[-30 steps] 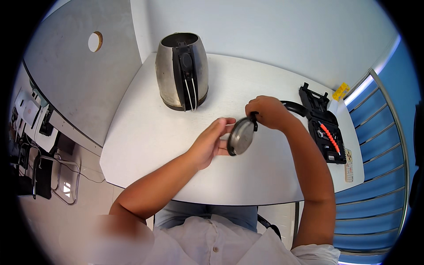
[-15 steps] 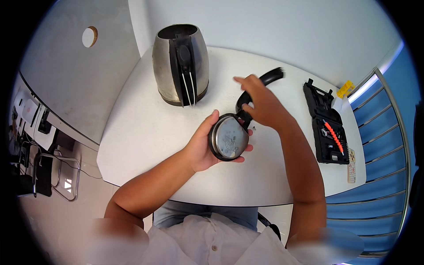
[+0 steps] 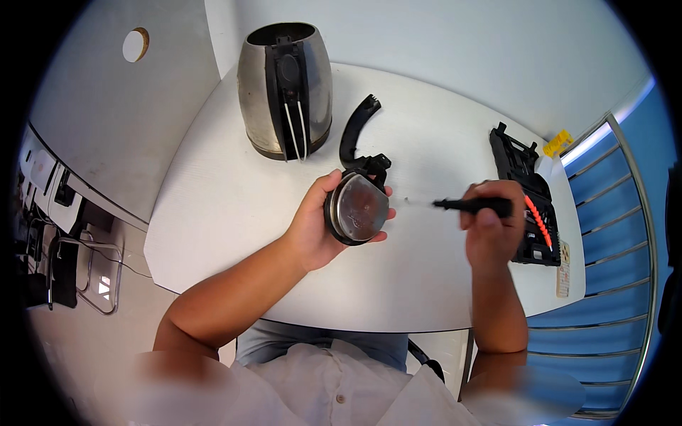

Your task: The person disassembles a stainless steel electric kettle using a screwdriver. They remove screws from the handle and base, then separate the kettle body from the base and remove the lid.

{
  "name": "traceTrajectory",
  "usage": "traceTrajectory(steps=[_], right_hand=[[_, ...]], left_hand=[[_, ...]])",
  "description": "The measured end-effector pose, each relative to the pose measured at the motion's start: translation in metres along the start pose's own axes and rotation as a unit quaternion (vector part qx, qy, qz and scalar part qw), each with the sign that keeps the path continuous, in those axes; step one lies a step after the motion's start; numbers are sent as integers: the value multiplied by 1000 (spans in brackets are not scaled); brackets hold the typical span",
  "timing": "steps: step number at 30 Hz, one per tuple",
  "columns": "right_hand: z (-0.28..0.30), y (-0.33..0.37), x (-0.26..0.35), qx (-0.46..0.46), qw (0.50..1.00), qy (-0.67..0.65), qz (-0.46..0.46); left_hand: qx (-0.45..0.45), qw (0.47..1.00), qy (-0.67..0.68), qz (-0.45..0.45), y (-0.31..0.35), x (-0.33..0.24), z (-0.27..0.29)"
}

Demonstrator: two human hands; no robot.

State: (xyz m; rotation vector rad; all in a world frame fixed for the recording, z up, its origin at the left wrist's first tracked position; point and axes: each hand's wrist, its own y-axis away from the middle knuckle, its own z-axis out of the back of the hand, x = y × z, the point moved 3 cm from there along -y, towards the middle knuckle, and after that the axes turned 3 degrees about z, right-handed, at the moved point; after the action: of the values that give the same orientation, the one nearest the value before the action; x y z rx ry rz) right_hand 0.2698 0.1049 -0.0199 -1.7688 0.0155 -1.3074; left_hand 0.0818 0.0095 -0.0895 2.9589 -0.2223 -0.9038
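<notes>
My left hand (image 3: 310, 226) grips a round kettle lid (image 3: 364, 206), its metal face turned up and its rim black. Just beyond the lid, a curved black handle piece (image 3: 351, 138) lies on the table; I cannot tell whether its near end touches the lid's black hinge (image 3: 377, 167). To the right, my right hand (image 3: 495, 216) is closed around a black screwdriver (image 3: 474, 206), whose thin blurred shaft points left toward the lid. The steel kettle body (image 3: 254, 92) stands upright at the back left, open at the top, with two pale wires hanging down its black handle mount.
On the table's right side lies an open black tool case (image 3: 509, 157) with an orange flexible shaft (image 3: 538, 222) in it. A yellow item (image 3: 558, 143) sits behind it, a beige strip (image 3: 563, 270) beside it. Metal railing (image 3: 629, 206) runs along the right edge.
My right hand has let go of the handle piece, moved right and taken hold of the screwdriver. The handle piece has come to rest behind the lid, further left than before.
</notes>
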Motion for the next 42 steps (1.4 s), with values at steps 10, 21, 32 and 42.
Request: traceTrajectory(steps=[10,21,32,42], right_hand=[[-17,12,-8,111,962,162,187],[-13,11,-11,104,964,166,180],[-15,10,-8,118,961,181,174],[-15,10,-10,119,959,191,173]], left_hand=[[-40,999,-8,5,2,4,-3],[-63,998,-25,9,2,6,-4],[-66,998,-22,8,3,5,-5],[-69,997,-15,12,4,5,-4]])
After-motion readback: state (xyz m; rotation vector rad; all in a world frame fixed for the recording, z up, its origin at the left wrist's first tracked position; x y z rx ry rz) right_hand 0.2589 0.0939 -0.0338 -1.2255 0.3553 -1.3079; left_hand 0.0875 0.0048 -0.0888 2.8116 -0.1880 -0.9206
